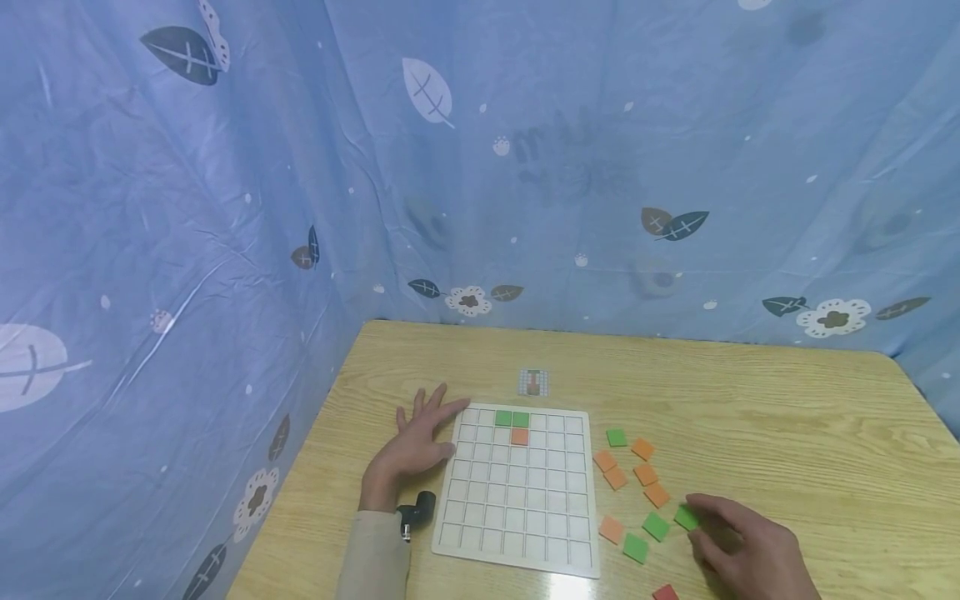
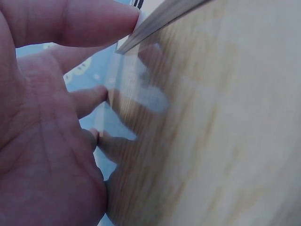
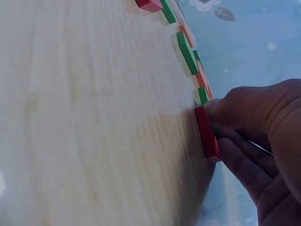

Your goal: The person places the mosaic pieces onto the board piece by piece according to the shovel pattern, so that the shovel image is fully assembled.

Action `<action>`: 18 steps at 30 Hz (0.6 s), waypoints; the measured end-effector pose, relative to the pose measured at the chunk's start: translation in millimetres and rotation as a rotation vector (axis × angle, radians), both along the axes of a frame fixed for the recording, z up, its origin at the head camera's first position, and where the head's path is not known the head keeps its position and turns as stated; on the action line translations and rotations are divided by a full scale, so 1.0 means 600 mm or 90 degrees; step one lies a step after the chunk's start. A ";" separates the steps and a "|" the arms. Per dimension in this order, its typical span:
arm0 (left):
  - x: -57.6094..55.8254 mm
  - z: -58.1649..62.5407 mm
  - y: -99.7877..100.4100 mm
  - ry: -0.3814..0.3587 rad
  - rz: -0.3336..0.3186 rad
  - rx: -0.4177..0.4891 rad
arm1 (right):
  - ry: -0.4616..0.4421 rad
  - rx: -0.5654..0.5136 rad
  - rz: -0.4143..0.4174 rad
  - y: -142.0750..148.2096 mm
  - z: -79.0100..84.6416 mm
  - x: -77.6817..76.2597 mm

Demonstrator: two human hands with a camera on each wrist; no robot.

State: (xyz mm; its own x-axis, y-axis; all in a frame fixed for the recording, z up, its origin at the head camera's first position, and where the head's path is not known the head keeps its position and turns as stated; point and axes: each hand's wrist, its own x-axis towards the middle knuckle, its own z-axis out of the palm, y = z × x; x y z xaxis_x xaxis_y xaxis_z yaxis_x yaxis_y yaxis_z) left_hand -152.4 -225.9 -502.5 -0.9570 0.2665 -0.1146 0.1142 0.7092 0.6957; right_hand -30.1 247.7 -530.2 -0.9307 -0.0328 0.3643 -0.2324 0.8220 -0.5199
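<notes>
Red tile (image 1: 665,592): lay nearest the viewer, cut by the lower edge of the head view.
Right hand (image 1: 753,550): pinched a green tile (image 1: 686,517) between thumb and index finger; in the right wrist view, a red block edge partly hid the contact.
Tile position: on the tabletop, well right of the grid board, beside other loose squares.
Tile handling: looked light, stiff and flat; it would probably take handling without damage, though its smooth face might slide.
Tile hold: best taken by 2 opposite side edges, which looked thick enough for fingertips.
Loose squares: 3 more green squares (image 1: 635,547) and 6 orange squares (image 1: 611,529) lay scattered right of the board.
Wrist camera (image 1: 425,506): black, at the left wrist.
Grid board (image 1: 514,521): pale and flat, with square recesses.
Left hand (image 1: 415,447): fingers spread, holding nothing between them; index finger and thumb touched the board's left side.
Inset squares: 2 green inserts (image 1: 503,418) sat side by side in the farthest row, with 1 orange insert (image 1: 520,437) below the right one.
Pattern card (image 1: 533,382): lay just beyond the board, its design too small to read.
Tabletop (image 1: 787,417): wood-grained.
Leaf-print curtain (image 1: 525,167): hung behind.
</notes>
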 end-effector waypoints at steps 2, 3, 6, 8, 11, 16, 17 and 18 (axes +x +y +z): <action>0.000 0.000 0.000 0.001 0.000 0.001 | -0.013 -0.005 -0.007 0.002 -0.002 0.001; 0.000 -0.001 0.000 0.001 0.000 0.000 | -0.018 -0.007 -0.012 0.004 -0.002 0.001; 0.000 -0.003 0.000 0.000 0.000 -0.003 | -0.038 -0.019 -0.023 0.007 -0.001 0.002; 0.000 -0.003 -0.001 0.000 0.000 -0.003 | -0.045 -0.034 -0.026 0.007 0.002 0.002; -0.001 -0.004 -0.001 0.001 -0.001 -0.007 | -0.047 -0.070 -0.021 0.004 0.009 -0.001; -0.002 -0.004 -0.001 0.001 -0.005 -0.008 | -0.055 -0.116 -0.013 -0.006 0.027 -0.010; -0.002 -0.004 -0.002 0.000 -0.005 -0.009 | -0.058 -0.122 -0.008 -0.009 0.031 -0.013; -0.002 -0.004 -0.001 0.000 -0.005 -0.008 | -0.054 -0.126 -0.002 -0.012 0.035 -0.016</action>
State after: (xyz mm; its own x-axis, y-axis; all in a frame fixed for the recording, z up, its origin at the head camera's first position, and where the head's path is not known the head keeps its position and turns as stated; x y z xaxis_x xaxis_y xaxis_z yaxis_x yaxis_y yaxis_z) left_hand -153.5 -226.7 -504.8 -0.9550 0.2718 -0.1183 0.1191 0.7172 0.6867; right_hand -39.4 240.5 -509.0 -0.9581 0.0340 0.2844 -0.1794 0.7027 -0.6885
